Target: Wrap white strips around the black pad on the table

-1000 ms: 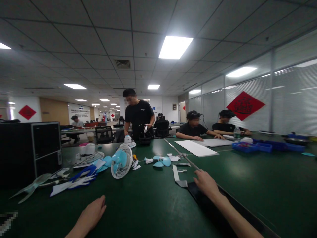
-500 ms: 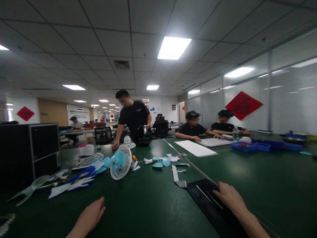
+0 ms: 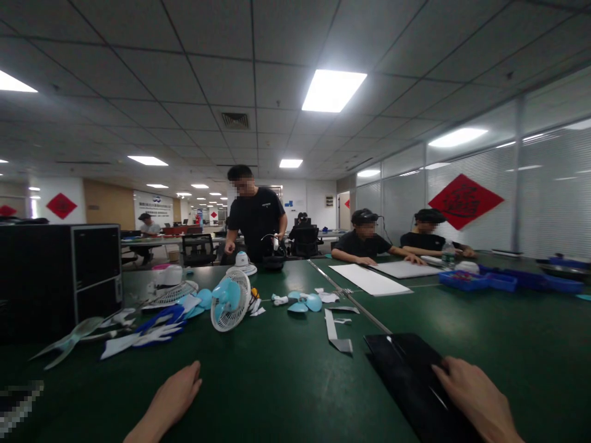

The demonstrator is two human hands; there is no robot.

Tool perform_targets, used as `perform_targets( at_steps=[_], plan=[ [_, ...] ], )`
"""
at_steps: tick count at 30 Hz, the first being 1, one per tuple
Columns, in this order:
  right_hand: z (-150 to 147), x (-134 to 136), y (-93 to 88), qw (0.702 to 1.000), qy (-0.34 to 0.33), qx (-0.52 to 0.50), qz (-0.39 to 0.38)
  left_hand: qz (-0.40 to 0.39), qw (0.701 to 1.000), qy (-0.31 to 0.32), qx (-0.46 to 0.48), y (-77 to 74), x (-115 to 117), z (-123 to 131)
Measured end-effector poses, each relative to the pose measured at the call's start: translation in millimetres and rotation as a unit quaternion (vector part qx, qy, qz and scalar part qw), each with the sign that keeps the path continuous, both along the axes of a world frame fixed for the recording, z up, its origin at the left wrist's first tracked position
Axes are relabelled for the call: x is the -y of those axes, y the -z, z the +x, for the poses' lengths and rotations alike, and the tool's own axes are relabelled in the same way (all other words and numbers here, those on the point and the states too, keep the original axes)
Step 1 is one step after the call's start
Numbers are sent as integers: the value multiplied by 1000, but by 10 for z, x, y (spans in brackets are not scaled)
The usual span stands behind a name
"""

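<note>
Posture of left hand (image 3: 178,394): loosely curled, nothing visibly held. Black panel (image 3: 401,372): immediately left of right hand (image 3: 475,391), which is half-curled at its edge, hold unclear. Caution: weak edge contact may cause slippage.

head-worn view | faces forward across green table (image 3: 295,387) | hands (image 3: 168,397) near | exact tilt uncertain

Grey ceiling tiles (image 3: 207,37) spread across twelve o'clock, with a bright light panel (image 3: 334,90) at one and a vent (image 3: 235,120) at eleven. Slatted blinds (image 3: 554,184) hang at three; a tan wall (image 3: 108,202) stands at nine; a green tabletop (image 3: 277,381) fills six.
</note>
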State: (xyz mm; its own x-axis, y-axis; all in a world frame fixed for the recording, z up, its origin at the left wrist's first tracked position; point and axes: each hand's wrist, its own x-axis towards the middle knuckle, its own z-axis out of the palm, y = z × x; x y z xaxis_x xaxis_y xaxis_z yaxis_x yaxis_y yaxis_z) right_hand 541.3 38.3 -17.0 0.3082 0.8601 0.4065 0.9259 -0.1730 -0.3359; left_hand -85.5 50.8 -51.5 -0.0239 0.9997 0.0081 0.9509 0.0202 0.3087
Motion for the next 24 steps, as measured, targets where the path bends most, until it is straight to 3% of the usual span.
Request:
perform_targets(
  at_steps=[5,9,14,19,22,24],
  plan=[
    [-190,-57,-42,994,-103,-15,10,1,1000,-6,-7,-50,35,68],
    [-833,-75,-157,967,-256,-1,3,6,1000,-16,-12,-117,85,130],
    [-1788,-128,-249,925,-378,30,-34,0,1000,-9,20,-80,40,95],
    [-2502,-266,-166,867,-493,58,-36,58,998,-3,33,7,-24,103],
    [-2826,-336,-98,826,-561,55,-12,111,991,30,63,-19,-6,192],
    [-2990,-369,-66,814,-579,53,-4,125,985,59,102,-57,23,266]
  ],
)
